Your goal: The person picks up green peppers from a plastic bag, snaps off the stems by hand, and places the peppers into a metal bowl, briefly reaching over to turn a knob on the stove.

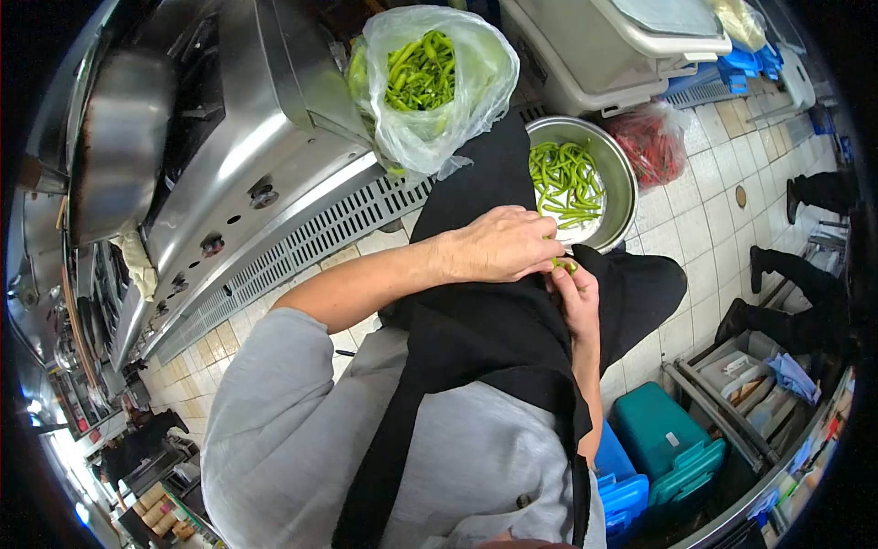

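Observation:
My left hand point(503, 243) is closed, back up, with a bit of green pepper showing at its fingertips. Against it, my right hand point(578, 297) pinches a green pepper point(565, 264) between thumb and fingers. Both hands are above the black apron on my lap. Just beyond them, a round metal bowl point(624, 174) on the floor holds many green peppers point(562, 176). A clear plastic bag point(489, 69) full of green peppers point(422, 73) stands open beyond my lap, beside the stove.
The steel stove point(247, 137) with knobs runs along the left. Behind the bowl are a bag of red peppers point(649, 142) and pale bins point(594, 55). Teal point(654, 425) and blue containers point(617, 476) stand at the lower right. Other people's dark-clothed legs point(805, 293) show at far right.

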{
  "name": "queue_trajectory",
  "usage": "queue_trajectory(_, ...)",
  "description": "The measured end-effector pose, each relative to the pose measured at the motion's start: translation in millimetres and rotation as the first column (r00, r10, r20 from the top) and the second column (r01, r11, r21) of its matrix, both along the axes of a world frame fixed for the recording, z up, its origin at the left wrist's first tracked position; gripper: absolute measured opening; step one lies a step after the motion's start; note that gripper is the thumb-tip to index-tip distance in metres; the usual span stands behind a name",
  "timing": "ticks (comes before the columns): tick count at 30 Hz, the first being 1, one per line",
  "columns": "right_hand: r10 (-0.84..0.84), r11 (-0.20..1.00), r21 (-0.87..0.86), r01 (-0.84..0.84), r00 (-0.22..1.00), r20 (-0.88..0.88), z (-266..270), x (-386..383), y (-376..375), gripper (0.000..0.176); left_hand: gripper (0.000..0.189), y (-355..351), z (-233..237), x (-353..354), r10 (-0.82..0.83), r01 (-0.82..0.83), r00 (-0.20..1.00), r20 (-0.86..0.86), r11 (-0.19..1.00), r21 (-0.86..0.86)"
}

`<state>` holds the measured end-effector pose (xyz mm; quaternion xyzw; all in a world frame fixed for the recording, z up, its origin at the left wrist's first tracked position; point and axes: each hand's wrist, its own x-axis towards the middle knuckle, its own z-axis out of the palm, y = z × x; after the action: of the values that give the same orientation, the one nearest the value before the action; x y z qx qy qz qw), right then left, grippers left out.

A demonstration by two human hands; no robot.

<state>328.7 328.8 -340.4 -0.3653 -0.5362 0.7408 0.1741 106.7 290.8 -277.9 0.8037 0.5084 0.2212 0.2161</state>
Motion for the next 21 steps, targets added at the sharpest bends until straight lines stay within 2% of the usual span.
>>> queue_trajectory(1, -0.002, 1.000, -0.004, 0.002, 1.000, 0.005, -2.6, 1.0, -1.3, 0.026, 0.025, 1.6, -0.4, -1.1, -0.030, 0.030, 0.999, 0.012, 0.999, -0.040)
queue_trajectory(3, -0.070, 0.998, -0.012, 0.069, 0.990, -0.122, -7.2, 1.3, -1.6, 0.023, 0.023, 4.2, -7.6, -1.5, 0.032, 0.024, 0.965, 0.261, 0.977, -0.210)
queue_trajectory(4, -0.078, 0.997, 0.011, 0.079, 0.992, -0.098, 4.3, 0.5, 0.6, 0.023, 0.022, 9.4, -23.4, -0.6, 0.043, 0.064, 0.909, 0.414, 0.969, -0.240)
queue_trajectory(5, -0.124, 0.990, -0.073, 0.119, 0.990, -0.062, 8.0, 2.1, 0.4, 0.022, 0.023, 9.4, -34.0, 5.5, 0.139, 0.042, 0.833, 0.536, 0.950, -0.310)
queue_trajectory(7, -0.255, 0.953, -0.198, 0.230, 0.961, -0.109, 8.6, 1.8, -2.6, 0.020, 0.025, 10.7, -54.7, 24.4, 0.314, 0.123, 0.601, 0.735, 0.872, -0.473)
queue_trajectory(8, -0.264, 0.949, -0.222, 0.225, 0.951, -0.163, 9.9, 3.4, -3.0, 0.020, 0.028, 12.3, -54.1, 28.1, 0.491, 0.233, 0.522, 0.698, 0.704, -0.670)
queue_trajectory(9, -0.261, 0.947, -0.248, 0.204, 0.939, -0.224, 11.8, 3.5, -4.5, 0.020, 0.028, 14.1, -59.8, 35.6, 0.483, 0.250, 0.521, 0.703, 0.702, -0.667)
queue_trajectory(11, -0.165, 0.985, -0.076, 0.152, 0.962, -0.219, 15.3, -2.2, -7.0, 0.020, 0.029, 20.1, -70.9, 43.3, 0.568, 0.215, 0.454, 0.686, 0.677, -0.704)
queue_trajectory(13, -0.129, 0.991, -0.038, 0.125, 0.981, -0.146, 21.0, -8.1, -5.4, 0.020, 0.032, 36.5, -79.8, 42.0, 0.586, 0.202, 0.490, 0.645, 0.643, -0.738)
queue_trajectory(14, -0.155, 0.986, -0.077, 0.147, 0.983, -0.100, 23.0, -10.5, -4.3, 0.021, 0.032, 45.7, -81.8, 43.9, 0.481, -0.236, 0.659, 0.578, 0.862, -0.448)
queue_trajectory(15, -0.170, 0.980, -0.114, 0.163, 0.984, -0.057, 23.5, -8.5, -2.5, 0.021, 0.031, 49.2, -82.3, 33.6, 0.453, -0.512, 0.798, 0.398, 0.857, 0.050)
queue_trajectory(17, -0.201, 0.969, -0.175, 0.173, 0.966, -0.160, 10.4, -0.1, -2.7, 0.020, 0.031, 51.6, -35.8, -14.5, 0.459, -0.538, 0.827, 0.324, 0.815, 0.217)
queue_trajectory(18, -0.215, 0.964, -0.192, 0.183, 0.962, -0.166, 8.7, 1.9, -2.6, 0.020, 0.030, 48.9, -20.7, -42.2, 0.539, -0.587, 0.808, 0.240, 0.772, 0.244)
queue_trajectory(19, -0.238, 0.957, -0.208, 0.203, 0.958, -0.162, 7.9, 3.6, -3.6, 0.020, 0.029, 44.9, -19.2, -72.0, 0.640, -0.640, 0.759, 0.121, 0.699, 0.318)
queue_trajectory(20, -0.242, 0.955, -0.214, 0.205, 0.957, -0.163, 7.9, 2.8, -4.4, 0.020, 0.028, 39.6, -19.6, -99.3, 0.767, -0.741, 0.642, 0.003, 0.620, 0.258)
queue_trajectory(21, -0.255, 0.949, -0.234, 0.211, 0.950, -0.180, 8.1, 1.6, -3.6, 0.020, 0.029, 35.5, -25.4, -123.3, 0.833, -0.777, 0.544, -0.105, 0.547, 0.311)
